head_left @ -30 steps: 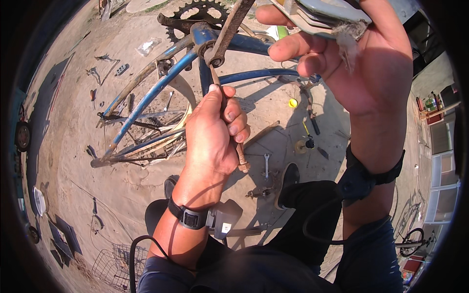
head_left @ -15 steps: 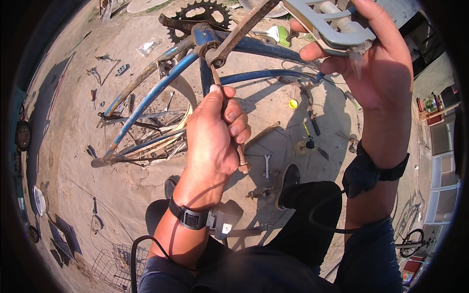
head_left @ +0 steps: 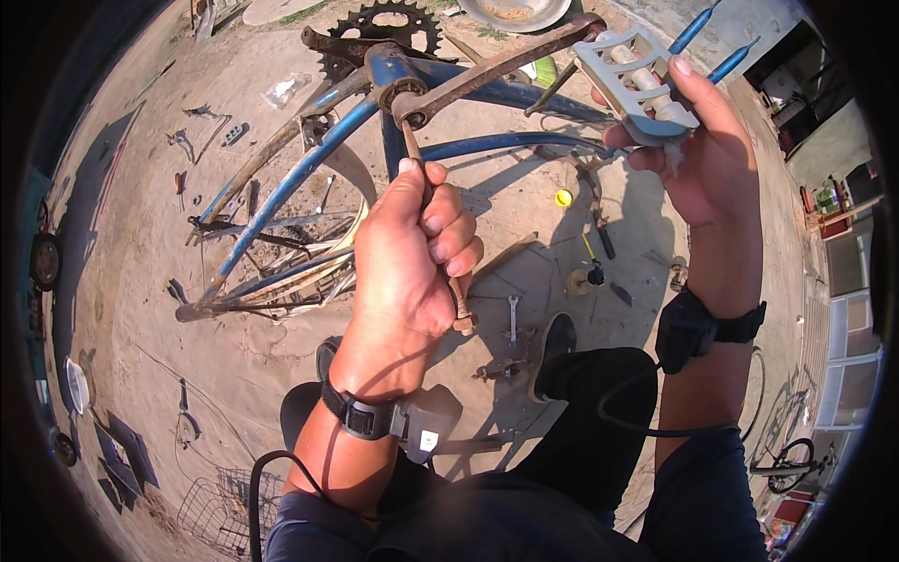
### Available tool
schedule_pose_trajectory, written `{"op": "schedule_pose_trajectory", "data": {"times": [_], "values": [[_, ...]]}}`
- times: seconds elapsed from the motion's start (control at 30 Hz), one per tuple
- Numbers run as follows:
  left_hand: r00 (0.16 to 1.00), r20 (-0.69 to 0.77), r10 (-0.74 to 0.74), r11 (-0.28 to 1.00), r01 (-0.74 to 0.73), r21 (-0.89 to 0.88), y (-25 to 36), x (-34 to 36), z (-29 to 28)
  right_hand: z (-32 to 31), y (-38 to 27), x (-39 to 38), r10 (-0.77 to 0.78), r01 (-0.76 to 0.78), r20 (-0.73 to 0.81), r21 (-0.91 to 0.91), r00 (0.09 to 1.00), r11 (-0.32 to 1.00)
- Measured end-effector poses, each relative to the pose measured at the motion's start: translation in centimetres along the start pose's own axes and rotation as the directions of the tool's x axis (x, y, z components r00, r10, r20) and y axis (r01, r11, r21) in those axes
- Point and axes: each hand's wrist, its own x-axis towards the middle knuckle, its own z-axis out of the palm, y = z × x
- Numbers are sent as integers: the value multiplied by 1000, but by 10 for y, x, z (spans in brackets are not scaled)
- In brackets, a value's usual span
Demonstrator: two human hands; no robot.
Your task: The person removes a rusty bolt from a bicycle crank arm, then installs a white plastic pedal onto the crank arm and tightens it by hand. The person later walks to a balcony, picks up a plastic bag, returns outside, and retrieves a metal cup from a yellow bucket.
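Note:
A blue bicycle frame [head_left: 281, 201] lies upside down on sandy ground, its black chainring [head_left: 384, 23] at the top. My left hand [head_left: 412, 253] is closed around the wooden handle of a hammer-like tool [head_left: 448, 281], whose head meets the rusty crank [head_left: 487, 73] at the bottom bracket. My right hand [head_left: 698, 150] grips the grey pedal [head_left: 637, 84] at the crank's outer end. Both wrists carry black straps with small devices.
Wrenches [head_left: 512, 314], a screwdriver [head_left: 592, 255], a yellow cap [head_left: 563, 198] and other small tools lie scattered on the sand. A metal bowl [head_left: 515, 11] sits at the top. A wire basket [head_left: 215, 510] lies at lower left. Another bicycle [head_left: 791, 459] stands at right.
My right hand has moved the pedal and crank downward and to the left in view. My left hand keeps its grip on the tool at the bracket.

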Motion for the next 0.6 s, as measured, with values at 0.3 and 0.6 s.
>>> {"op": "schedule_pose_trajectory", "data": {"times": [0.3, 0.6], "values": [[1000, -18, 6, 999, -5, 47, 1, 0, -2, 14, -9, -4, -147, 148, 28, -62, 989, 987], [999, 31, 12, 997, -14, 72, 2, 2, -4, 18, -16, -4, -210, 214, 42, -221, 977, 951]]}}
